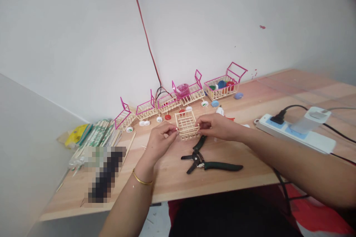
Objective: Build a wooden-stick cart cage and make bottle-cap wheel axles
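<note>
A small pale basket [188,123] built from thin wooden sticks sits at the middle of the table between my hands. At its near left corner my left hand [163,139] is closed, thumb and forefinger pinching the end of the front stickwork. My right hand [213,126] pinches the near right side in the same way. Whether the front bar is a loose stick or part of the basket, I cannot tell. Just below lie green-handled pliers [197,160] with their jaws spread, one handle reaching up near the basket.
Several stick carts [147,111] with pink rims line the wall; bottle caps [167,117] lie by them. Bundled sticks in packaging [96,135] and a blurred dark object [107,176] are at left. A power strip [296,133] with cables occupies the right.
</note>
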The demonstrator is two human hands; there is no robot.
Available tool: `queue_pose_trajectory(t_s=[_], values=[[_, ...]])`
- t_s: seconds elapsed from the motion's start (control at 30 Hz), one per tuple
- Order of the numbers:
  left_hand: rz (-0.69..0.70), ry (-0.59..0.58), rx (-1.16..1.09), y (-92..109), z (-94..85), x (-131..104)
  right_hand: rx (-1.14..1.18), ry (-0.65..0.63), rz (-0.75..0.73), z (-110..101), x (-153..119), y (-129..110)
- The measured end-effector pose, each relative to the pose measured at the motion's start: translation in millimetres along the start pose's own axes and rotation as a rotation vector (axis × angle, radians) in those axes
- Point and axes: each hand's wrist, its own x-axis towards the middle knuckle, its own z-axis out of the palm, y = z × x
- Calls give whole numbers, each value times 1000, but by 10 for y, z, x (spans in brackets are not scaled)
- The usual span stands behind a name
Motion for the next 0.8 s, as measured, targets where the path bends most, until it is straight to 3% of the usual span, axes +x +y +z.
queue_pose_trajectory(t_s=[0.8], values=[[-7, -10, 19, -7, -9, 3, -19, -3, -2, 3, -1, 23]])
